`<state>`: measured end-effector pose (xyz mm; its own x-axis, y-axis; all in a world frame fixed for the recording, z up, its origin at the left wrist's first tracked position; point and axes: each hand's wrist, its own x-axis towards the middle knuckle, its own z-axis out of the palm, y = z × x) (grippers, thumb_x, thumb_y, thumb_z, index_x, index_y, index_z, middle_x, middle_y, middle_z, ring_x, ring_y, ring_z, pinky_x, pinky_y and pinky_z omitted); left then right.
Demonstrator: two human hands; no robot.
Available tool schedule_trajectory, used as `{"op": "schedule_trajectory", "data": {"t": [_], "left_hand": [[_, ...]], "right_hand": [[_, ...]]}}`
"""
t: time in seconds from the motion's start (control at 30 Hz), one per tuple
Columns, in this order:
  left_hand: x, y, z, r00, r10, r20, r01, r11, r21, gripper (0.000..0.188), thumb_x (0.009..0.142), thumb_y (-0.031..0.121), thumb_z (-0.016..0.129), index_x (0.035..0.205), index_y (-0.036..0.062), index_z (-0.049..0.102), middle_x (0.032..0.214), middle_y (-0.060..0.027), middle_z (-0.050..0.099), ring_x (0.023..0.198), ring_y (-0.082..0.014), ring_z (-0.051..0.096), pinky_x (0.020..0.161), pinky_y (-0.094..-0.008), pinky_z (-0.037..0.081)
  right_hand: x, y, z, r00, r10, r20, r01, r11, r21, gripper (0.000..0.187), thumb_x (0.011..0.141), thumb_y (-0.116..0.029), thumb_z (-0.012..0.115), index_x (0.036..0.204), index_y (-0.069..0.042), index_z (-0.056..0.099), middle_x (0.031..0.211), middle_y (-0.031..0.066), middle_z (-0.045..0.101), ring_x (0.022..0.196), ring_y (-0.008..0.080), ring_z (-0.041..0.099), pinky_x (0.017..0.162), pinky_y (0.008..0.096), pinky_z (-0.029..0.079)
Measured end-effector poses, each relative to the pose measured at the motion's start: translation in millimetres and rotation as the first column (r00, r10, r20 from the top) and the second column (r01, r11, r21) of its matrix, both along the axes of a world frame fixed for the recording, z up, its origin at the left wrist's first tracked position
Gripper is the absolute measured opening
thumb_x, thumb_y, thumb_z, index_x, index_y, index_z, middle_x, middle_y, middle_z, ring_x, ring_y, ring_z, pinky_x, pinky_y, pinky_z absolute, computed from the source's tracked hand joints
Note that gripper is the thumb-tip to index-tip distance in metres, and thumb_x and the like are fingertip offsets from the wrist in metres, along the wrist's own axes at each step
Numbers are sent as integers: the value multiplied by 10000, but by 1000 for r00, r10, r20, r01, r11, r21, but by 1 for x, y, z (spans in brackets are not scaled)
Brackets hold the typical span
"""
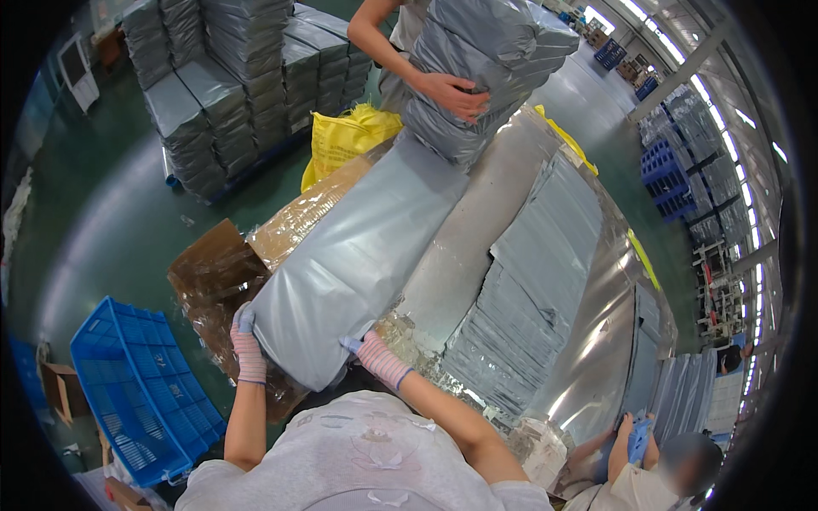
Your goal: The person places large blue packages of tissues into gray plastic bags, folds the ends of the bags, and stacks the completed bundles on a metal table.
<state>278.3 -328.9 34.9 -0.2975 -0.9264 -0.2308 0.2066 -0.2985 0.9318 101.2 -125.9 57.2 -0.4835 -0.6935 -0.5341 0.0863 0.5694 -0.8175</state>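
A long, shiny grey plastic bag (pixel 349 247) stretches away from me over the metal table (pixel 464 255). My left hand (pixel 248 347), in a pink-and-white striped glove with pale fingertips, grips its near left corner. At the near right corner, my gloved right hand (pixel 383 359) pinches the edge; part of its fingers is hidden by the plastic. Across the table a co-worker's hand (pixel 456 95) rests on a bulky grey wrapped bundle (pixel 486 68), which stands at the bag's far end. Flat grey plastic bags (pixel 537 272) lie overlapping in a pile to the right.
Tape-covered brown cardboard (pixel 220 260) lines the table's left edge. A blue plastic crate (pixel 141 392) stands at lower left, a yellow sack (pixel 349 140) beyond the table. Wrapped grey stacks (pixel 204 111) fill the far left. Another person (pixel 630 468) sits at lower right.
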Motion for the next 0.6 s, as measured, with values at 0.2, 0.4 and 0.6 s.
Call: {"op": "schedule_trajectory", "data": {"t": [0.2,0.4,0.6], "left_hand": [[-38,-24,25,990,95,-106,-87,993,74,296,787,168,614,1032,2,607,954,-60,619,867,-144,562,826,-266,441],[-44,-47,16,994,88,-61,-87,996,20,279,786,182,613,998,2,617,929,-54,618,845,-144,558,814,-274,439],[-45,-51,20,998,51,-25,-52,999,-5,275,793,208,601,970,-2,619,901,-53,609,816,-147,558,780,-271,453]], "right_hand": [[-22,-37,40,990,63,-130,-18,947,320,606,781,-549,587,904,42,539,844,196,606,754,281,558,720,379,452],[-30,-47,1,988,101,-113,-75,974,214,756,761,-651,510,876,95,547,844,274,581,822,376,556,783,412,438],[-34,-48,12,988,121,-97,-100,975,196,774,758,-653,506,810,118,555,782,270,585,796,377,574,767,414,452]]}}
